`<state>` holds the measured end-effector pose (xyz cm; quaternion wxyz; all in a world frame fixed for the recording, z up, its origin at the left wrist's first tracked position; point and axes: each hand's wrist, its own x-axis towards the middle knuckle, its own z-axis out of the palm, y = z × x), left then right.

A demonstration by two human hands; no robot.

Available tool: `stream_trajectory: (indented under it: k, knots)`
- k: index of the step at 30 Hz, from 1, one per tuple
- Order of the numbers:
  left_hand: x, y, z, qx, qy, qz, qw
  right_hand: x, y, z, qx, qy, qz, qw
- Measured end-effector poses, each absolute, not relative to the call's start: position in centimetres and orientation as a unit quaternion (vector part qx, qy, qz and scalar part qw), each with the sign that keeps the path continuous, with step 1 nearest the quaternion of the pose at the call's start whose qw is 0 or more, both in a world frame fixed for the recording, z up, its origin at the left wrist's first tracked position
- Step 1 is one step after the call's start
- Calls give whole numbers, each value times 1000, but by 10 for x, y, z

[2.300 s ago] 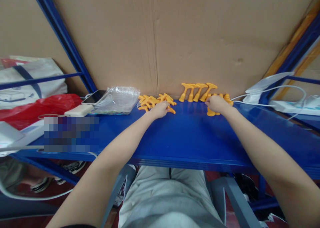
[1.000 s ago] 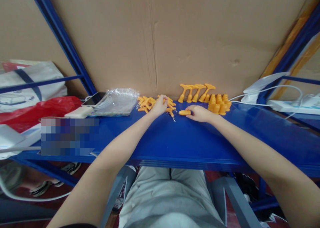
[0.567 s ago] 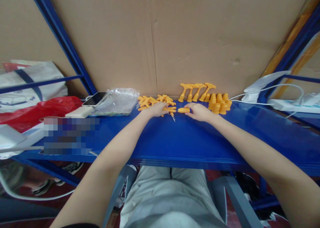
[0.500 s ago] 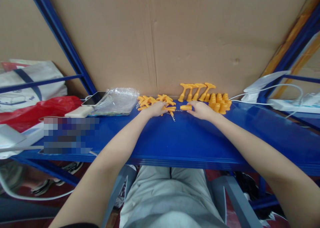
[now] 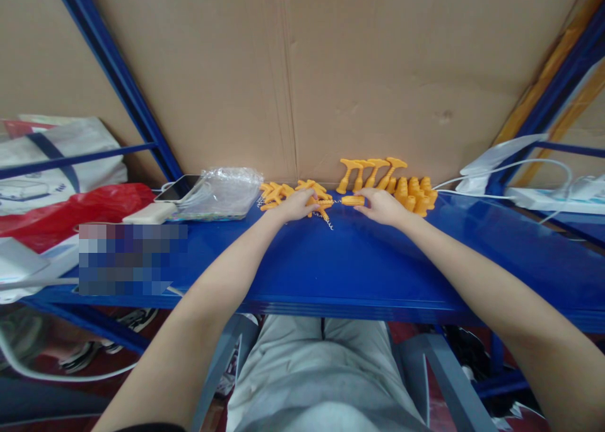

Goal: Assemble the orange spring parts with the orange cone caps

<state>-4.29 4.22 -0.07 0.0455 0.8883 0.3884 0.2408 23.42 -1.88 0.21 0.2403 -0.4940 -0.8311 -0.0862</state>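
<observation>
Both arms reach to the back of a blue shelf [image 5: 359,268]. My right hand [image 5: 385,206] pinches a small orange ribbed sleeve [image 5: 352,200], held level just above the shelf. My left hand [image 5: 297,204] rests on a pile of orange T-shaped corkscrew pieces [image 5: 278,192], its fingers closed around one piece whose metal spiral [image 5: 328,221] sticks out toward me. Behind the hands, several orange T-handled pieces [image 5: 371,173] lean on the cardboard wall, and a cluster of orange sleeves [image 5: 416,195] stands to their right.
A cardboard sheet [image 5: 331,72] closes the back. At the left lie a clear plastic bag [image 5: 220,191], a phone [image 5: 177,187], a white power bank [image 5: 149,212] and a red bag [image 5: 70,206]. White cables and a power strip [image 5: 543,200] lie at the right.
My right hand took one sleeve from the right cluster and carried it left toward the middle. My left hand stayed on the T-piece pile and pulled one piece with its spiral out.
</observation>
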Motion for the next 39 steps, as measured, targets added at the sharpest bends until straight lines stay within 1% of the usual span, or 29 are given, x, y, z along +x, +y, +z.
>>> stream_trajectory:
  k: [7, 18, 20, 25, 29, 35, 39]
  knots:
    - [-26, 35, -3, 881, 339, 324, 59, 239, -11, -3, -413, -850, -95, 311]
    - [-26, 27, -4, 851, 379, 319, 172, 244, -5, -2, -408, -852, -78, 318]
    - [-25, 28, -5, 855, 370, 328, 157, 244, -7, 0, -410, -851, -75, 320]
    - [-26, 32, -5, 874, 344, 337, 65, 242, -13, 4, -434, -840, -40, 324]
    - [-27, 33, -3, 893, 318, 317, 32, 242, -13, 2, -466, -816, 24, 341]
    - [-27, 34, -5, 889, 332, 314, 13, 248, -4, -1, -446, -765, 236, 400]
    - [-28, 37, -8, 886, 323, 333, 8, 249, -8, 5, -432, -721, 330, 429]
